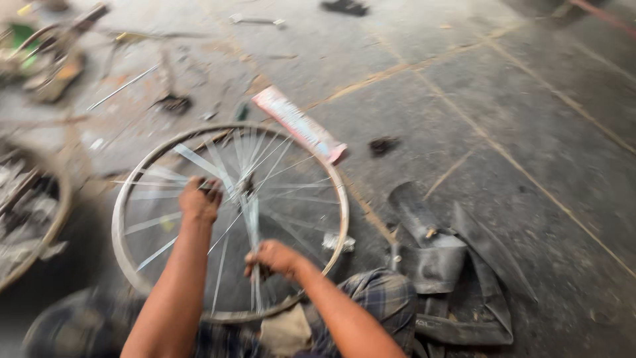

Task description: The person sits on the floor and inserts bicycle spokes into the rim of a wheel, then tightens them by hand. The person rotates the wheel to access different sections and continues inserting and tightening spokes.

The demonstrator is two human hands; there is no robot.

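The whole picture is blurry. The left hand (200, 199) hides the spot it grips. At nine o'clock, another wheel (30, 219) is cut off.

Bicycle repair workshop: bare spoked wheel rim (132, 255), black inner tube (457, 265), scattered metal parts (46, 56) on grimy stone floor (530, 132).

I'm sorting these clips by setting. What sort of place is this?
Probably a bicycle repair workshop: a bare spoked wheel rim on a grimy tiled floor, a black inner tube beside it, more wheels and loose metal parts at the left.
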